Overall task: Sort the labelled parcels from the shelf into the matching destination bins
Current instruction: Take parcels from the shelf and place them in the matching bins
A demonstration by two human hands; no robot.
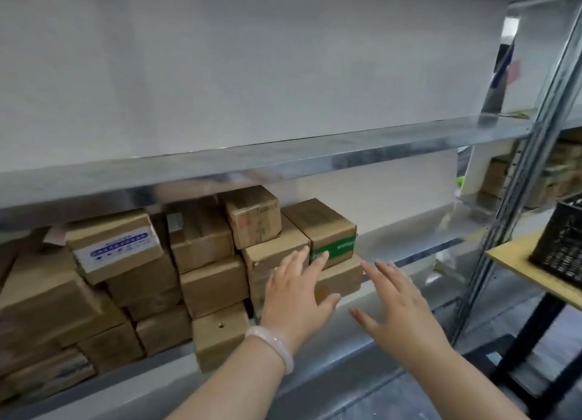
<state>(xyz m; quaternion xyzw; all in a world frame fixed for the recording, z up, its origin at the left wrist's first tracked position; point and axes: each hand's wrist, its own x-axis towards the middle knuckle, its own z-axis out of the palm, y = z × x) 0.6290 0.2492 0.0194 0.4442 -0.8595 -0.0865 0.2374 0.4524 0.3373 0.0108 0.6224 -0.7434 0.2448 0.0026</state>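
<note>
Parcels: cardboard, stacked on lower shelf, left to mid.
Green-taped parcel: top of right-end stack.
Left grip: released, fingers straight, tips at green-taped parcel's front; contact unclear. Pale bracelet on wrist.
Right grip: released, fingers spread, just right of stack, holding nothing.
Black crate: on bench, far right.

I'm seeing a yellow-topped table standing on the grey floor at the far right, its black legs running down toward the lower right corner. A white wall is filling the upper part of my view. High on the right a red-and-blue patch is showing, too blurred for me to name. A pale pink bangle is sitting on a wrist, low in the middle.
</note>
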